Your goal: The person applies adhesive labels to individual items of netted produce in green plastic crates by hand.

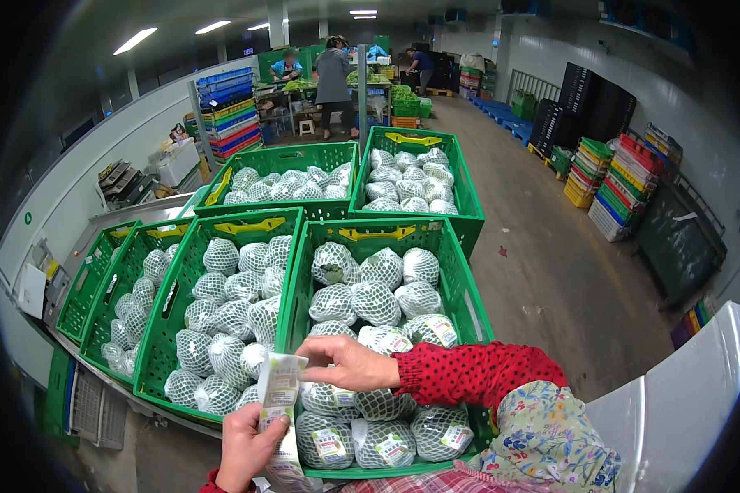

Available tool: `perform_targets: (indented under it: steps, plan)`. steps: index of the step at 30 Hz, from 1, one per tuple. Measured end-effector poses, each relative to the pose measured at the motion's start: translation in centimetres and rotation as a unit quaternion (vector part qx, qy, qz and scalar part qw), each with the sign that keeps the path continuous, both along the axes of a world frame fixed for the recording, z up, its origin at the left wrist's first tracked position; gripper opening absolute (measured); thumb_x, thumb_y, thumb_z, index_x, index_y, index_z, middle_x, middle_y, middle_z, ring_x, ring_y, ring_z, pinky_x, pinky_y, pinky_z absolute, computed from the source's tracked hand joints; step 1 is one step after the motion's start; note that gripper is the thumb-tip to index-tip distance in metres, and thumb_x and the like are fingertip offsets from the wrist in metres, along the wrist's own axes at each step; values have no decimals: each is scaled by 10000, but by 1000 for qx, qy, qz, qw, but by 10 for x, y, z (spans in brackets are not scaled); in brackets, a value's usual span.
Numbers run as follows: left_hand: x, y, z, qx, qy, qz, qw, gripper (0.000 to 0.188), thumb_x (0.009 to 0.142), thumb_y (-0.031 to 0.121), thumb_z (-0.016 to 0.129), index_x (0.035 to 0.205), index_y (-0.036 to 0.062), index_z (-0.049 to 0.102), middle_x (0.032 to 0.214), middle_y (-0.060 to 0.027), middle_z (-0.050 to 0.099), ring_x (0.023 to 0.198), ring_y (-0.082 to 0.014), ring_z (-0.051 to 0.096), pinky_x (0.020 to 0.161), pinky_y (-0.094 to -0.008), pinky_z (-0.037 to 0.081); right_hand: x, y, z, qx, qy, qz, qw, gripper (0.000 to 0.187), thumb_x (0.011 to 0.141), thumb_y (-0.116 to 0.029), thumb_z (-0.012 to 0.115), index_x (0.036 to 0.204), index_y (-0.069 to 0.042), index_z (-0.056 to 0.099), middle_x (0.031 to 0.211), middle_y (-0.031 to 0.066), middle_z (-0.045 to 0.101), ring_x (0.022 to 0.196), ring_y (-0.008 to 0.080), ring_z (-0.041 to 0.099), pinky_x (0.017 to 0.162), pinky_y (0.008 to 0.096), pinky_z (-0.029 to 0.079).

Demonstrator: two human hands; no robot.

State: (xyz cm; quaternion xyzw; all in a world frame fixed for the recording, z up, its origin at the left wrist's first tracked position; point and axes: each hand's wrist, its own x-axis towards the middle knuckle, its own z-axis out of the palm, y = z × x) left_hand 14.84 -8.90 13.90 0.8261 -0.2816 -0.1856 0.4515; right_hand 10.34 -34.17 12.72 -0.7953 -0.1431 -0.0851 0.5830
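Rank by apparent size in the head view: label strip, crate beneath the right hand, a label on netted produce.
1. Crate beneath the right hand
2. Label strip
3. Label on netted produce

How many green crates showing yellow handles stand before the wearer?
6: near row, from left, first crate, second crate, third crate and fourth crate; behind, rear left crate and rear right crate. Others may be hidden underneath.

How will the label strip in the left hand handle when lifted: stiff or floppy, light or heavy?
The label strip is probably floppy: it's long and narrow, and bends near the left hand. Likely light for its length, since it looks paper-thin. Held at one end, it might droop, given that bend.
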Motion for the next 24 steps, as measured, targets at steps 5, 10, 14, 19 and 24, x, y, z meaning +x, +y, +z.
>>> perform_targets:
  steps: [5,10,14,19,24]
  plan:
    - [3,-10,6,-52,-299,-21,952,180,637,107,784,788,56,701,1317,-231,513,1161,-402,511,970,-449,407,-10,12,-6,35,33,39,998,277,833,-34,675,1100,4,612,897,53,667,817,121,631,728,289,515]
    - [12,-17,-4,-76,-310,-39,947,180,587,122,799,717,78,682,1399,-229,455,1291,-427,414,1068,-495,310,-15,16,-5,18,-24,48,998,286,807,-10,654,1085,6,590,911,95,621,792,160,628,684,298,514]
    - [14,-15,-13,-84,-221,-9,972,170,584,95,803,697,53,683,1404,-225,454,1281,-412,429,1070,-465,324,-9,11,-3,-28,-178,-16,984,368,781,12,634,1140,-3,556,1013,128,557,823,221,616,638,310,504]
    - [13,-28,-14,-95,-229,36,968,149,593,70,794,709,46,702,1423,-224,436,1293,-401,423,1079,-452,320,-8,5,-16,-35,-126,37,991,284,805,16,644,1086,12,598,995,139,596,877,268,606,752,344,505]
    - [15,-28,-16,-84,-208,32,974,128,597,65,780,705,55,713,1446,-230,411,1322,-400,396,1083,-456,312,-9,10,-9,-53,-196,-7,979,248,817,-10,656,1058,21,603,922,130,618,851,281,634,734,362,509]
